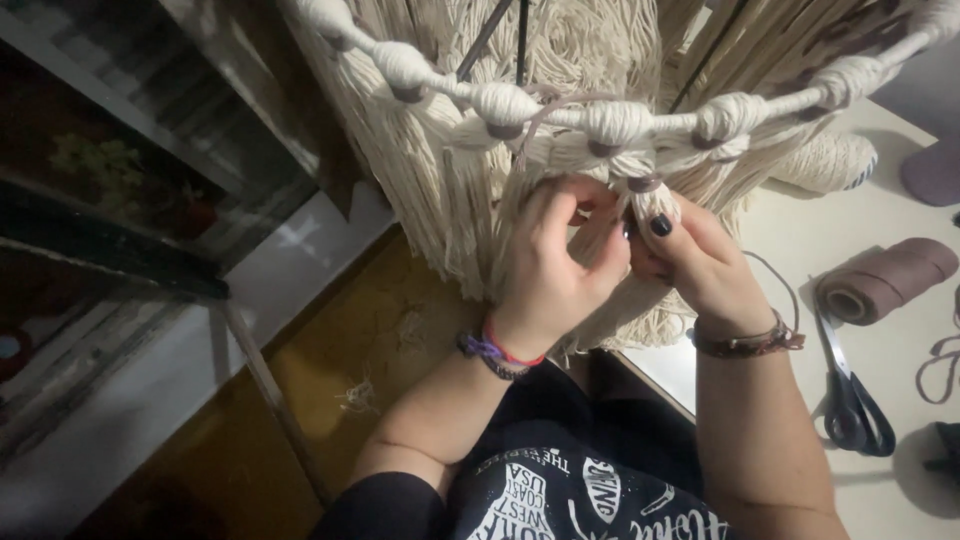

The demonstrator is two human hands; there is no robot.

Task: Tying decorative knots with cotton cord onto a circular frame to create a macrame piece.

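Observation:
A hoop wrapped in cream cord (560, 108) hangs in front of me, with thick cream tassels (420, 190) falling from it. My left hand (555, 265) and my right hand (700, 262) meet just under the hoop. Both pinch one cream tassel (652, 200) bound near its top by a mauve wrap. A thin mauve cord (560, 105) runs from the hoop down toward my fingers. My right thumbnail is painted dark. Bracelets circle both wrists.
A white table (900, 330) lies at the right with a roll of mauve cord (885, 280), black-handled scissors (850, 395) and a cream yarn ball (835, 160). A wooden floor (370, 350) with yarn scraps lies below. A glass-fronted cabinet (120, 200) stands at the left.

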